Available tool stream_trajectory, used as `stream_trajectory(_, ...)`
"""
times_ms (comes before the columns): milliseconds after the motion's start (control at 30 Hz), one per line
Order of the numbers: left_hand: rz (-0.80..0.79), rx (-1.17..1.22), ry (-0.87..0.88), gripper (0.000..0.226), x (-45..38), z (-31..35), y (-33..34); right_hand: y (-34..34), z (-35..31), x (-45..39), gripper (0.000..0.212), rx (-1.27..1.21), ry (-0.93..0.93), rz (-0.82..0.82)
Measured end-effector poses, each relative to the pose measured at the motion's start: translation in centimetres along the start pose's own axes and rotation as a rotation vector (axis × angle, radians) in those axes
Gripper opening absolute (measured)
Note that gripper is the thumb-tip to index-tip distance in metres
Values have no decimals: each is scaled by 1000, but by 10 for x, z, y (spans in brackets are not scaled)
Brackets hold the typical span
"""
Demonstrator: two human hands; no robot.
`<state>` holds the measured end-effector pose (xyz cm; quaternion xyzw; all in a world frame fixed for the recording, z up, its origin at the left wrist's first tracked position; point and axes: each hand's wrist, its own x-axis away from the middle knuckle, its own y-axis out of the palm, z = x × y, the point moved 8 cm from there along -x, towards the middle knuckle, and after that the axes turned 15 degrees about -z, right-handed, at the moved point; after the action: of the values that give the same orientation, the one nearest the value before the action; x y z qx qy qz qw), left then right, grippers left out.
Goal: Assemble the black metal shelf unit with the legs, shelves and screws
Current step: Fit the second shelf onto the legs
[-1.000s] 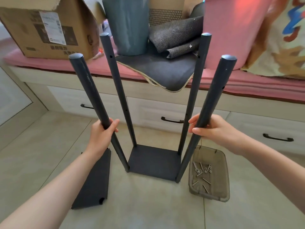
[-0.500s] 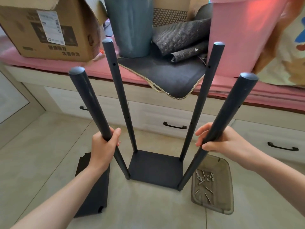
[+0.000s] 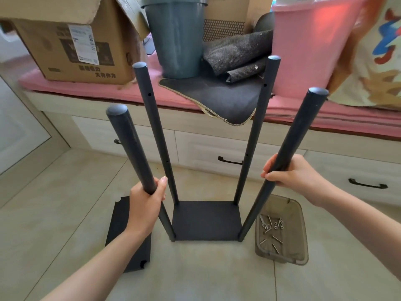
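The left hand (image 3: 145, 205) grips the near left leg (image 3: 130, 148) and the right hand (image 3: 290, 173) the near right leg (image 3: 290, 146) (same grasps as earlier, lower in frame). The shelf (image 3: 206, 220) sits at center on the floor (image 3: 65, 192), screws (image 3: 273, 230) at lower right.

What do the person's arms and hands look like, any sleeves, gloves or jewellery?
Both forearms are bare as far as the frame shows: no sleeves in view. The left hand and right hand wear no gloves, and no rings, watch or bracelet show on the visible fingers and wrists. The nails look short and unpainted.
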<state>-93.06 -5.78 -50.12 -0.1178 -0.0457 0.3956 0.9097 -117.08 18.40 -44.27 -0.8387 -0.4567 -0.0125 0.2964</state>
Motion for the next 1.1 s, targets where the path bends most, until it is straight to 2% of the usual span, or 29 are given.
stream_trajectory(167, -137, -52, -15, 32, 15, 2, -2, 3, 5, 6, 3, 18, 27, 49)
stream_trajectory(333, -270, -121, -52, 19, 14, 5, -6, 7, 10, 11, 5, -11, 60, 63)
stream_trajectory(567, -132, -71, -22, 26, 19, 7, -23, 26, 7, 18, 4, 30, 91, -37)
stream_trajectory(667, -217, -149, -19, 27, 21, 6, -30, 25, 7, 19, 7, 45, 102, -39)
stream_trajectory(833, -360, -233, -40, 5, 26, 1, -33, 23, 3, 20, 8, 88, 110, -15)
stream_trajectory(867, -363, -205, -46, 8, 27, -3, -34, 27, 4, 20, 9, 102, 126, -23)
stream_trajectory(967, -362, -112, -71, 17, 30, -17, -43, 37, 28, 22, 22, 63, 303, -118)
stream_trajectory(1033, -377, -89, -78, 19, 35, -28, -48, 49, 47, 29, 34, -121, 494, -287)
stream_trajectory(1100, -364, -45, -79, 20, 41, -39, -55, 65, 50, 35, 33, -149, 587, -449)
